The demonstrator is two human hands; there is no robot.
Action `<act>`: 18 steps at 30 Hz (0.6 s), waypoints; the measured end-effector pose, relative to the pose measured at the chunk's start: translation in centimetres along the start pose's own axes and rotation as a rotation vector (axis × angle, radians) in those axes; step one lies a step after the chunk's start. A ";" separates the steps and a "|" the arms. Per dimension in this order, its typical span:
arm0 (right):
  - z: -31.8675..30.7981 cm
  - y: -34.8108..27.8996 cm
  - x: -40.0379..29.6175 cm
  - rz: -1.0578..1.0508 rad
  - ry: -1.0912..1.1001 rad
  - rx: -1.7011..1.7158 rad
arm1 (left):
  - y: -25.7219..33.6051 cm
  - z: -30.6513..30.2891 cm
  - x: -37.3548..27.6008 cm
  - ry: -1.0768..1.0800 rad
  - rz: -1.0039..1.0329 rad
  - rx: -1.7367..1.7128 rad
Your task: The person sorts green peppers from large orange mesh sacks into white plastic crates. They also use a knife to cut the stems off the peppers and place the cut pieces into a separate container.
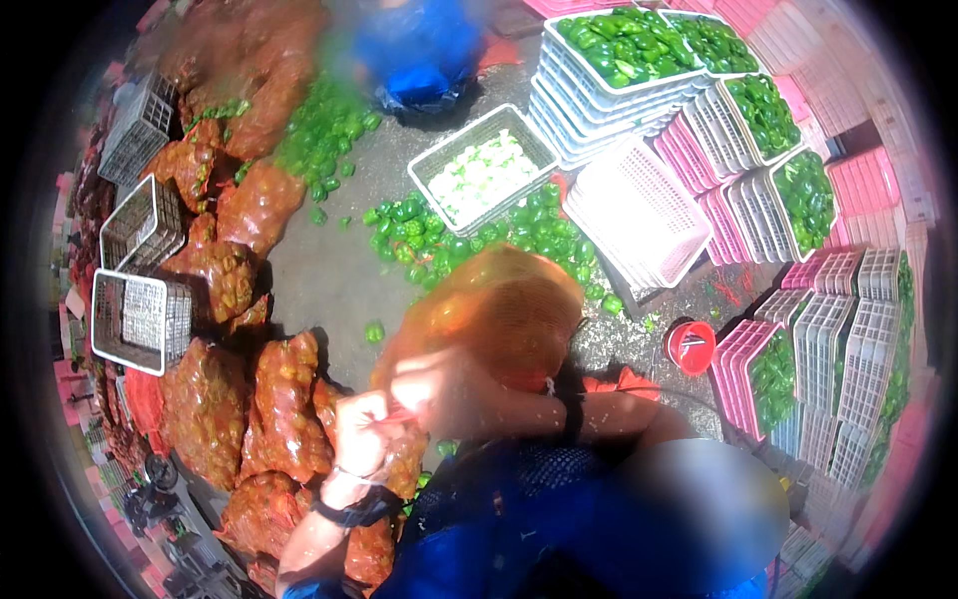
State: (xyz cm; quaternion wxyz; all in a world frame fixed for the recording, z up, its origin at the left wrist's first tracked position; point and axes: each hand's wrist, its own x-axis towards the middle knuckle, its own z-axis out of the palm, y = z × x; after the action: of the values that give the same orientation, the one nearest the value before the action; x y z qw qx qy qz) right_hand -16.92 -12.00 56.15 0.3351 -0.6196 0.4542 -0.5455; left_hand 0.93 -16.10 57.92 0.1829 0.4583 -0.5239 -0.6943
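Before me an orange mesh sack point(498, 322) stands bulging with peppers, slightly blurred. My left hand point(361, 438), with a dark band at the wrist, is closed on a reddish gathered piece of mesh at the sack's near side. Close beside it, my right hand point(441, 389) reaches across from the right and also grips there; its fingers are partly blurred by glare. The exact hold of the fingertips is hidden. Loose green bell peppers point(539, 232) lie on the floor just beyond the sack.
A crate of pale green cut pieces point(486, 176) stands beyond the peppers. Stacked crates of green peppers point(629, 49) rise at right, near a red bucket point(690, 348). Full mesh sacks point(284, 404) and white crates point(138, 322) crowd the left. A person in blue point(419, 52) is ahead.
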 end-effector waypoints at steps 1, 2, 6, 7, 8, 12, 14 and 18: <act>-0.5 -0.4 0.7 -0.027 -0.071 -0.020 | 1.8 0.5 0.2 0.019 -0.016 0.028; -1.2 -1.0 0.8 -0.047 -0.046 -0.032 | 1.2 -0.7 0.5 -0.031 0.081 0.145; -3.4 4.9 -2.6 0.140 0.143 -0.015 | -1.9 4.2 6.9 0.014 0.116 0.049; -2.8 7.5 -4.7 0.260 0.197 -0.132 | -4.6 5.5 7.5 0.012 -0.022 -0.069; -3.3 9.8 -6.5 0.353 0.237 -0.189 | -9.1 6.3 8.3 0.007 -0.049 -0.204; -5.8 13.8 -10.3 0.628 0.343 -0.232 | -13.9 10.2 13.5 -0.016 0.083 0.362; -5.3 13.5 -11.7 0.745 0.331 -0.164 | -11.6 11.2 13.4 -0.003 -0.067 0.268; -5.3 14.6 -11.7 0.811 0.293 -0.107 | -17.2 9.7 11.7 0.014 -0.076 0.012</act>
State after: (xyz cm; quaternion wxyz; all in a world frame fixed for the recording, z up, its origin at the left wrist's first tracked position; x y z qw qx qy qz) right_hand -24.87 -5.99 39.44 0.4216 -0.3235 0.7314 -0.4274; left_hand -9.22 -12.69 37.60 0.1573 0.4840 -0.5090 -0.6942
